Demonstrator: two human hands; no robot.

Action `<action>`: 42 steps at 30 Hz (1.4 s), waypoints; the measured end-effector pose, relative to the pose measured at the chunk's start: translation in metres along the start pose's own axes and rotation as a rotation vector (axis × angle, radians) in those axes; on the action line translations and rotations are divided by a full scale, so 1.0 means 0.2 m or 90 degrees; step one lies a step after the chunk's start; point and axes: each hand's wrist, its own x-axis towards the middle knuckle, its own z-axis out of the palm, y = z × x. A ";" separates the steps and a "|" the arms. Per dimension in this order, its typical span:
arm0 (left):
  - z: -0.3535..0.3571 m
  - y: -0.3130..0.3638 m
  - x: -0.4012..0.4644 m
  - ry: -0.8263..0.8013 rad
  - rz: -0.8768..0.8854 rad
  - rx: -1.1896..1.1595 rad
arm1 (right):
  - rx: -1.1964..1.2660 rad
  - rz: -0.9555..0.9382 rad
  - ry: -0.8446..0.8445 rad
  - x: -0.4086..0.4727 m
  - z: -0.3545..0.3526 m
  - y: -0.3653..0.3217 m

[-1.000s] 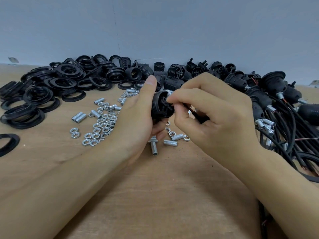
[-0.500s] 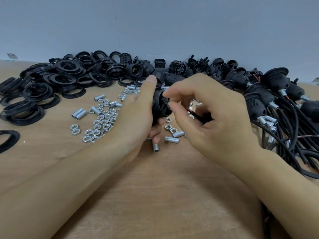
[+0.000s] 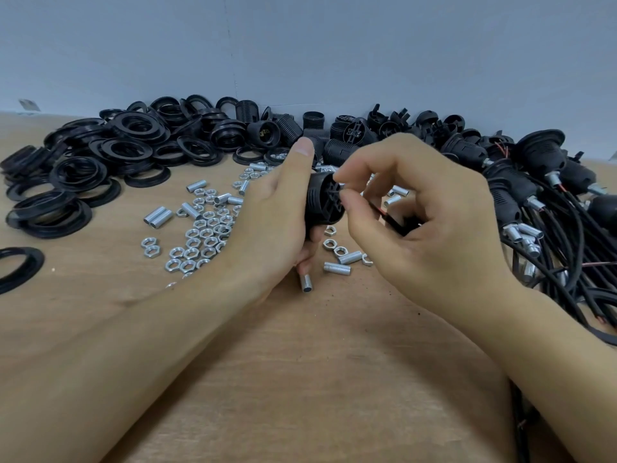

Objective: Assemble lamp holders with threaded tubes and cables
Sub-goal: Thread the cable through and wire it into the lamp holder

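My left hand (image 3: 277,212) grips a black lamp holder (image 3: 325,203) above the table, its ribbed open end turned toward my right hand. My right hand (image 3: 424,225) pinches something small at that end between thumb and forefinger; what it pinches is too small to tell. A black cable with a red wire (image 3: 389,220) runs from the holder back under my right palm. A silver threaded tube (image 3: 305,283) lies on the table just below my left hand, and two more tubes (image 3: 337,268) lie beside it among loose nuts.
Black threaded rings (image 3: 100,162) are heaped at the left and back. Silver nuts and tubes (image 3: 200,235) are scattered left of my hands. Finished holders with cables (image 3: 541,202) are piled on the right. Loose black holder parts (image 3: 354,132) line the wall. The wooden table (image 3: 317,379) spreads in front.
My right hand's fingers have shifted at the holder's end, the forefinger lifting and the pinch tightening. The holder stays in my left hand, and the view has tilted slightly.
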 end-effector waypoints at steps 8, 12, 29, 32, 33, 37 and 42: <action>-0.01 -0.02 0.01 0.036 0.094 0.094 | -0.012 -0.001 -0.008 0.00 0.01 -0.02; -0.01 -0.02 0.02 0.044 0.133 0.101 | -0.059 -0.027 -0.019 0.01 0.01 -0.04; -0.04 -0.03 0.01 0.096 0.250 0.238 | 0.111 0.102 -0.063 0.00 -0.02 0.01; -0.05 -0.04 0.01 0.107 0.274 0.307 | 0.158 0.211 -0.077 0.00 -0.02 0.03; -0.05 -0.04 0.01 0.115 0.275 0.319 | 0.172 0.234 -0.073 0.00 -0.02 0.04; -0.06 -0.05 0.01 0.116 0.273 0.331 | 0.043 0.258 -0.123 0.05 -0.17 0.10; -0.06 -0.06 0.01 0.094 0.288 0.326 | -0.121 0.357 -0.413 0.06 -0.34 0.13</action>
